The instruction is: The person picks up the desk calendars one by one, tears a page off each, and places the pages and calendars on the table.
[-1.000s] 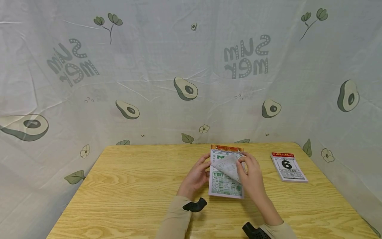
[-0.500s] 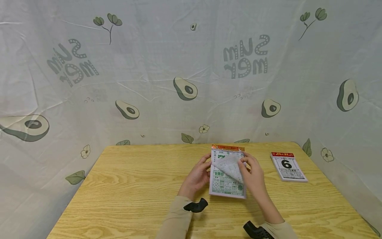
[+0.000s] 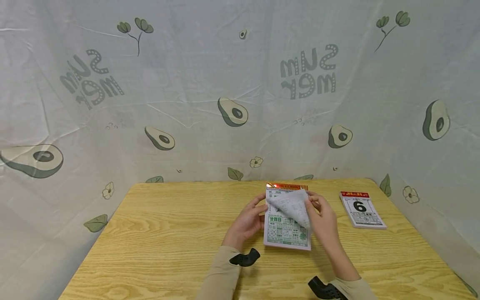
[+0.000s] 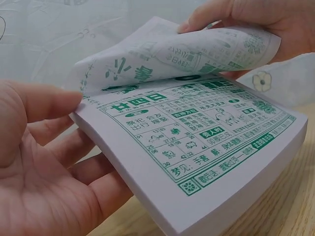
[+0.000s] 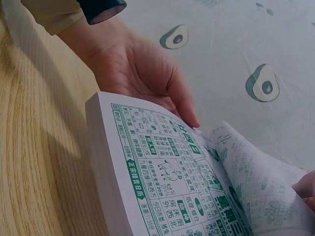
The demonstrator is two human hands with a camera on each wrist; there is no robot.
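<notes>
A thick tear-off calendar [image 3: 286, 233] with green print and a red-and-gold top strip is tilted up off the wooden table. My left hand [image 3: 247, 221] grips its left edge, thumb on the front and fingers behind, as the left wrist view shows. My right hand [image 3: 323, 216] pinches the top page [image 3: 294, 206] near its right side. That page is folded up and over, its pale back showing, and the page below [image 4: 206, 128] is exposed. In the right wrist view only the right hand's fingertips [image 5: 307, 189] appear, at the right edge.
A second calendar [image 3: 363, 210] with a red header and a large black 6 lies on the wooden table [image 3: 168, 241] to the right. Behind the table hangs a pale curtain [image 3: 187, 62] printed with avocados.
My right hand has moved slightly right, pulling the top page's folded corner further up and to the right. The left hand keeps its hold on the calendar, which has shifted slightly right.
</notes>
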